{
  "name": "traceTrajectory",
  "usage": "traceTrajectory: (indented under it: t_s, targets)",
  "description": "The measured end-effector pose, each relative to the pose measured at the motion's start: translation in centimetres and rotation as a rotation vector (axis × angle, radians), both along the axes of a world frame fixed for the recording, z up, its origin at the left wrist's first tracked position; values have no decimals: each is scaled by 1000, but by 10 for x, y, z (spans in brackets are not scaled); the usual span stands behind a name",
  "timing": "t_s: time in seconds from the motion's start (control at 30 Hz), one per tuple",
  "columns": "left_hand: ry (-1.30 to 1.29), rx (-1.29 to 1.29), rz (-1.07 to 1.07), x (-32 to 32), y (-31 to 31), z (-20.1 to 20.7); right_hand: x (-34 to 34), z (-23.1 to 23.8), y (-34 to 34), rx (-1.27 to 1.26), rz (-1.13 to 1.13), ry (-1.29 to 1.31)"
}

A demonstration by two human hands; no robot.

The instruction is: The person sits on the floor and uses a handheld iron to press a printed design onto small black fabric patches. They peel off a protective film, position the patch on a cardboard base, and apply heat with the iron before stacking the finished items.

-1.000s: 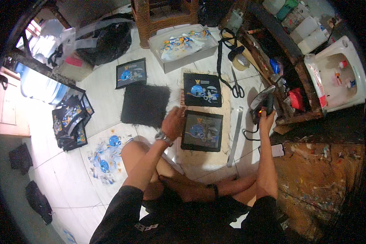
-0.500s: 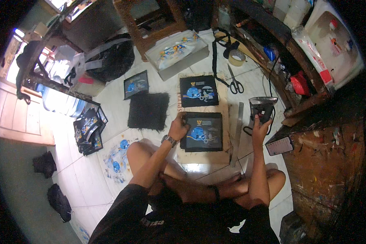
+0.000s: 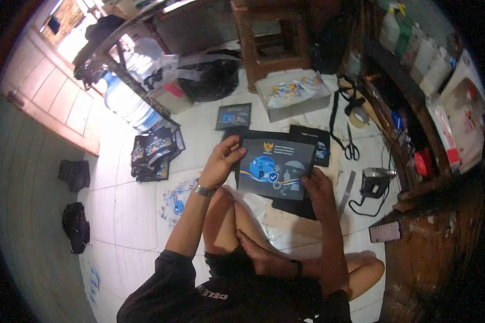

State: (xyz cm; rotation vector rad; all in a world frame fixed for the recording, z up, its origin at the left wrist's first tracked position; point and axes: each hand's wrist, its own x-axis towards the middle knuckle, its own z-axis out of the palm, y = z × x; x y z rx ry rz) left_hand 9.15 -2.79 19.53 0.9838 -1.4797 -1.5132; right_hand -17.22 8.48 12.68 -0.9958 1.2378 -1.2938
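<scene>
Both hands hold up a square black fabric panel [image 3: 277, 166] printed with a blue, white and grey design, its surface greyish like a film. My left hand [image 3: 219, 167] pinches its left edge, thumb on the front. At the lower right edge, my right hand [image 3: 319, 189] grips it the same way. Beneath, black cloth [image 3: 296, 209] lies on a pale board [image 3: 285, 224]. A second printed black panel [image 3: 322, 153] is partly hidden behind the held one. The clothes iron [image 3: 376, 184] rests on the floor at the right, out of my hands.
Scissors [image 3: 351, 148], a metal ruler [image 3: 346, 192] and a tape roll [image 3: 358, 116] lie to the right, near a phone [image 3: 385, 232]. A box of printed sheets [image 3: 295, 110] stands behind. On the left are a pile of printed pieces [image 3: 153, 153] and transfer sheets [image 3: 178, 202].
My right hand has let go of the iron, which now rests on the floor. Both hands have lifted the printed panel off the board. The view has swung left.
</scene>
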Motion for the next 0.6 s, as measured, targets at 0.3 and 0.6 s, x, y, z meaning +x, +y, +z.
traceTrajectory:
  t_s: [0.3, 0.6]
  targets:
    - [139, -154, 309, 114, 8, 50, 79, 63, -102, -304, -225, -166]
    - [-328, 19, 866, 249, 135, -126, 52, -74, -359, -32, -246, 257]
